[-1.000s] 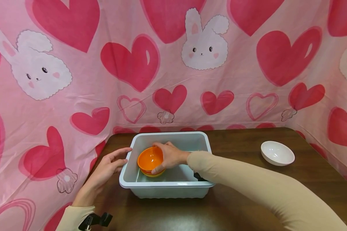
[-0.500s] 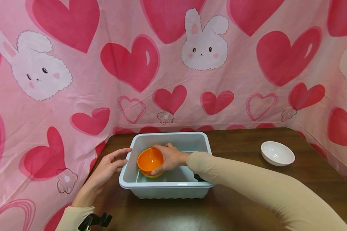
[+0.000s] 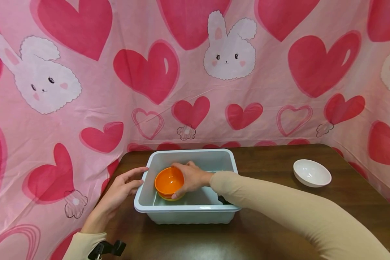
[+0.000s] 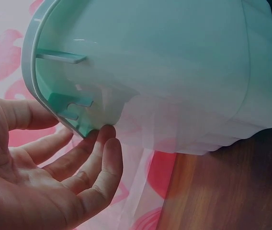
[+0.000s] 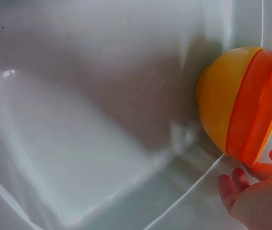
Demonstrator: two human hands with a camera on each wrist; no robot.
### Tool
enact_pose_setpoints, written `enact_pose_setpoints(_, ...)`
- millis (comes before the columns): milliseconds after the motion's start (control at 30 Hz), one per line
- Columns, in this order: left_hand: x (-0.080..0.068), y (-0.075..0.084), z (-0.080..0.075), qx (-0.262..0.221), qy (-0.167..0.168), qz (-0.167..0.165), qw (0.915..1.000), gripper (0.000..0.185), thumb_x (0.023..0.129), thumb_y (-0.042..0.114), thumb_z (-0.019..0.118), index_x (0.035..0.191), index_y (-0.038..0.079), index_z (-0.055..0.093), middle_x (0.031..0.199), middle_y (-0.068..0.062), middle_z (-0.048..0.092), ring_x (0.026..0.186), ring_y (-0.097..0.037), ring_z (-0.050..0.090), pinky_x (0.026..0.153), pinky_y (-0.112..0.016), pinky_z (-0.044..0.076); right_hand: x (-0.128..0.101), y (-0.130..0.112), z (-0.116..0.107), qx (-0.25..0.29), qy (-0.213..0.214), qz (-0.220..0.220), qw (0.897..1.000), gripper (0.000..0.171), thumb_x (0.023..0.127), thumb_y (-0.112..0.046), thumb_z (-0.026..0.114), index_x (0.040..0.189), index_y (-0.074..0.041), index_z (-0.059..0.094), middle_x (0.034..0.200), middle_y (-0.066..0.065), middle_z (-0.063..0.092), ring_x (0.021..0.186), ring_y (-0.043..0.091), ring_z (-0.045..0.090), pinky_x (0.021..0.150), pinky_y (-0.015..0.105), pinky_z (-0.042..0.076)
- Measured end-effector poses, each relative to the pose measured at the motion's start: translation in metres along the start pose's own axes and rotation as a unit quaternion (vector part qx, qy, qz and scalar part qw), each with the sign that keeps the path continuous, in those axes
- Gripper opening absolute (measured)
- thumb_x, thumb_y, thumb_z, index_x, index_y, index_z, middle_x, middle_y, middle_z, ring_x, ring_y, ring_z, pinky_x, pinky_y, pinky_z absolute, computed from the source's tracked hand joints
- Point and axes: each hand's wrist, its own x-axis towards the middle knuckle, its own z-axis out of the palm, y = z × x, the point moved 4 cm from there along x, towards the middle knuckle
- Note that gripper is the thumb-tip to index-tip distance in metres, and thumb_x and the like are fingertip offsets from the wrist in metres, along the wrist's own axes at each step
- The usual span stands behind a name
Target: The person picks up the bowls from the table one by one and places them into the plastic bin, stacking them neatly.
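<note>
A pale blue-green tub [image 3: 186,208] stands on the dark wooden table [image 3: 269,231]. My right hand [image 3: 189,177] reaches into it and grips an orange bowl [image 3: 168,180] by the rim, tilted on its side. In the right wrist view the orange bowl [image 5: 255,110] sits nested in a yellow bowl [image 5: 217,100] against the tub's wall [image 5: 78,120], with my fingertips [image 5: 241,184] below it. My left hand [image 3: 126,182] rests open against the tub's left rim. In the left wrist view its fingers [image 4: 95,158] touch the underside of the tub's lip [image 4: 54,103].
A white bowl [image 3: 312,172] sits alone on the table at the right. Pink cloth with hearts and rabbits [image 3: 195,72] walls the table at the back and both sides. The table's left edge lies just beside the tub.
</note>
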Motion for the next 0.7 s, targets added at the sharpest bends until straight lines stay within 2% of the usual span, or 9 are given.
enact_pose_setpoints(367, 0.0003, -0.0003, -0.0005, 0.002, 0.000, 0.005, 1.0000, 0.051, 0.106, 0.013, 0.058, 0.155, 0.001, 0.048, 0.152, -0.027, 0.048, 0.124, -0.039, 0.064, 0.094, -0.041, 0.059, 0.0042, -0.0005, -0.0030, -0.019, 0.000, -0.049, 0.999, 0.103, 0.074, -0.039, 0.096, 0.157, -0.008, 0.043, 0.154, 0.009, 0.050, 0.135, 0.029, 0.037, 0.110, 0.043, 0.037)
enact_pose_setpoints(700, 0.0004, -0.0003, -0.0005, 0.005, 0.001, 0.000, 1.0000, 0.052, 0.106, 0.013, 0.059, 0.155, 0.001, 0.048, 0.153, -0.027, 0.048, 0.124, -0.040, 0.064, 0.095, -0.041, 0.059, 0.0023, -0.0012, -0.0025, -0.022, -0.011, -0.039, 0.999, 0.104, 0.073, -0.033, 0.097, 0.159, -0.012, 0.041, 0.159, 0.013, 0.037, 0.142, 0.032, 0.035, 0.118, 0.051, 0.037)
